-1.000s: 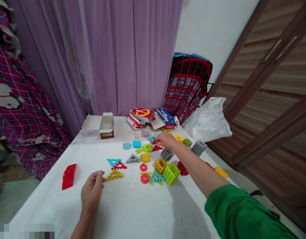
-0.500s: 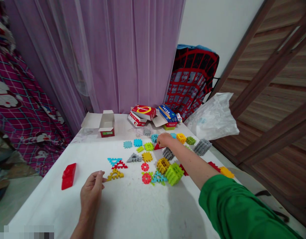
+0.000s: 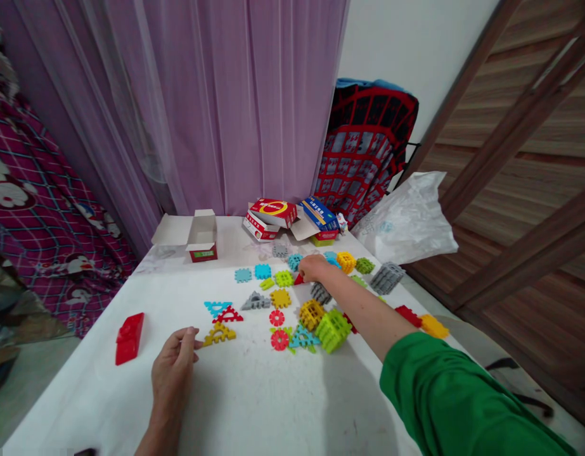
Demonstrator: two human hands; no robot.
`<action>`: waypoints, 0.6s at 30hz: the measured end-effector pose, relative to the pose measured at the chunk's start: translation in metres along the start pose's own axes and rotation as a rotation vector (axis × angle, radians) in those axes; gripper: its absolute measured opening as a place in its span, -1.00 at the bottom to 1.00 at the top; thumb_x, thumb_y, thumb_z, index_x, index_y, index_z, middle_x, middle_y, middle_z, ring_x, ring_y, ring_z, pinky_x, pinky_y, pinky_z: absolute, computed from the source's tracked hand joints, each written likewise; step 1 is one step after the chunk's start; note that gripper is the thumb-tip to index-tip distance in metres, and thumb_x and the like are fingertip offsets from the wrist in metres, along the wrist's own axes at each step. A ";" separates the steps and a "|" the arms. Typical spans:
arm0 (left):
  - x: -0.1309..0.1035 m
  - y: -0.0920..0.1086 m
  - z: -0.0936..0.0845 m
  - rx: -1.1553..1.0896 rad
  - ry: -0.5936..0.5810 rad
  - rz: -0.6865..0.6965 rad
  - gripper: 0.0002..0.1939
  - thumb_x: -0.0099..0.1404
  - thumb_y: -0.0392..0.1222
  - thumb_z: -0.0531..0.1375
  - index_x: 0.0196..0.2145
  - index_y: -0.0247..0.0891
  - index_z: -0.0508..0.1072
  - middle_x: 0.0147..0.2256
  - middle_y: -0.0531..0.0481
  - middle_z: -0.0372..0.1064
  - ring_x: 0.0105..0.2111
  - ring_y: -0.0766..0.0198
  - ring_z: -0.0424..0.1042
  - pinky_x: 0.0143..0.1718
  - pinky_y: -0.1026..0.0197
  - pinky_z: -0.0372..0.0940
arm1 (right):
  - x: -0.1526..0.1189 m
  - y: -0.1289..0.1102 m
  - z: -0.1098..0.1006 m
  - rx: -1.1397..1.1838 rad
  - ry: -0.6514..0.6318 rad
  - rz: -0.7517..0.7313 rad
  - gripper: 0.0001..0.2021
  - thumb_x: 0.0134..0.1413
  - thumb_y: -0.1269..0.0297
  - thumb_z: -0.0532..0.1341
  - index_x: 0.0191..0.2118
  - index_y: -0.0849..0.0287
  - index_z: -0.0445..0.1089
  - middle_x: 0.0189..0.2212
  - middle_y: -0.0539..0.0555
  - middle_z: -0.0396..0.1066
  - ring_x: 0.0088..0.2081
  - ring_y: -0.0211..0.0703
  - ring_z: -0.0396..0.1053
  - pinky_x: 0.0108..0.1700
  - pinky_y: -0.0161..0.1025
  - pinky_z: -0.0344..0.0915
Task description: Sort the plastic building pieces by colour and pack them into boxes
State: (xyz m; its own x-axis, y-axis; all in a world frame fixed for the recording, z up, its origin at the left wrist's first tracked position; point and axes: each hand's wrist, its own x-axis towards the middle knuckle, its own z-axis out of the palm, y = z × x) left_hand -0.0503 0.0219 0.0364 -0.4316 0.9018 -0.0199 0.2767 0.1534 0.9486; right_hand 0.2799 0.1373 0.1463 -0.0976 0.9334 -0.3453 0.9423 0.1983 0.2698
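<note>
My left hand point(image 3: 175, 356) has its thumb and fingers closed at the left tip of a yellow triangular piece point(image 3: 219, 334) that lies on the white table. My right hand point(image 3: 313, 268) reaches to the far middle, fingers closed on a small red piece point(image 3: 298, 279), partly hidden by the hand. Around it are a lime square point(image 3: 284, 278), a blue block point(image 3: 295, 261) and a dark grey block point(image 3: 321, 292). Nearer stand a yellow cube point(image 3: 312, 315) and a lime cube point(image 3: 333, 330). Blue point(image 3: 218, 308) and red point(image 3: 228, 314) triangles lie beyond the yellow triangle.
An open carton point(image 3: 203, 237) stands at the back left, with red point(image 3: 274, 212) and blue point(image 3: 319, 214) boxes at the back middle. A red object point(image 3: 129, 338) lies at the left, a white plastic bag point(image 3: 406, 218) at the back right. The table point(image 3: 254, 399) has a white surface.
The view has shifted slightly. Both hands stay in nearly the same places, and the pieces on the table have not visibly moved.
</note>
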 end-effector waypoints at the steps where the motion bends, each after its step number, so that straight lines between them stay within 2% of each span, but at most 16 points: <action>1: 0.000 0.001 0.000 -0.007 0.000 0.002 -0.52 0.08 0.30 0.13 -0.34 -0.19 0.48 -0.53 0.04 0.44 -0.59 0.27 0.31 -0.52 0.22 0.25 | -0.001 0.000 -0.001 0.001 0.005 -0.001 -0.71 0.01 0.36 0.29 -0.10 0.08 0.58 -0.05 0.17 0.53 0.00 0.01 0.45 -0.06 -0.25 0.32; 6: -0.002 0.005 0.000 -0.033 -0.004 0.021 -0.53 0.08 0.27 0.14 -0.35 -0.20 0.48 -0.55 0.05 0.43 -0.60 0.28 0.31 -0.51 0.22 0.26 | -0.012 -0.003 -0.013 0.013 0.075 -0.032 -0.74 0.05 0.33 0.25 -0.13 0.13 0.59 -0.09 0.22 0.55 -0.03 0.07 0.46 -0.09 -0.21 0.33; 9: -0.004 0.007 0.000 -0.054 -0.001 0.029 -0.53 0.08 0.27 0.14 -0.36 -0.21 0.48 -0.56 0.05 0.42 -0.61 0.29 0.31 -0.51 0.22 0.28 | -0.020 -0.021 -0.024 0.037 0.151 -0.115 -0.73 0.12 0.30 0.18 -0.12 0.09 0.58 -0.10 0.18 0.55 -0.02 0.04 0.46 -0.09 -0.22 0.32; 11: -0.004 0.007 0.001 -0.066 0.012 0.031 -0.51 0.07 0.29 0.14 -0.36 -0.22 0.47 -0.57 0.05 0.42 -0.62 0.29 0.31 -0.53 0.22 0.28 | -0.027 -0.044 -0.031 0.058 0.199 -0.191 -0.72 0.17 0.27 0.14 -0.10 0.01 0.56 -0.09 0.11 0.55 -0.02 0.00 0.45 -0.10 -0.23 0.31; 14: -0.003 0.005 0.002 -0.090 0.029 0.033 -0.48 0.06 0.32 0.14 -0.36 -0.23 0.47 -0.58 0.03 0.42 -0.63 0.29 0.31 -0.56 0.22 0.27 | -0.035 -0.091 -0.035 0.078 0.244 -0.330 -0.73 0.19 0.24 0.13 -0.11 -0.05 0.56 -0.09 0.05 0.56 -0.02 -0.04 0.46 -0.12 -0.25 0.32; 16: -0.002 0.004 0.004 -0.110 0.035 0.038 -0.47 0.06 0.33 0.13 -0.37 -0.23 0.46 -0.59 0.04 0.41 -0.64 0.30 0.30 -0.56 0.23 0.27 | -0.038 -0.123 -0.034 0.073 0.254 -0.437 -0.74 0.19 0.25 0.14 -0.13 0.01 0.57 -0.10 0.09 0.56 -0.04 -0.02 0.47 -0.15 -0.23 0.34; 18: -0.002 0.003 0.004 -0.126 0.039 0.043 -0.46 0.06 0.34 0.13 -0.36 -0.23 0.46 -0.59 0.04 0.41 -0.65 0.30 0.29 -0.56 0.23 0.26 | -0.039 -0.150 -0.031 0.057 0.247 -0.475 -0.75 0.19 0.27 0.15 -0.13 0.09 0.57 -0.10 0.16 0.55 -0.05 0.01 0.48 -0.15 -0.21 0.36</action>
State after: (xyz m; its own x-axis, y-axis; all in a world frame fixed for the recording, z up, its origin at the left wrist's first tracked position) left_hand -0.0454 0.0223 0.0376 -0.4551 0.8899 0.0310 0.1863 0.0611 0.9806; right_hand 0.1328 0.0805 0.1469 -0.5831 0.7891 -0.1934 0.7915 0.6054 0.0837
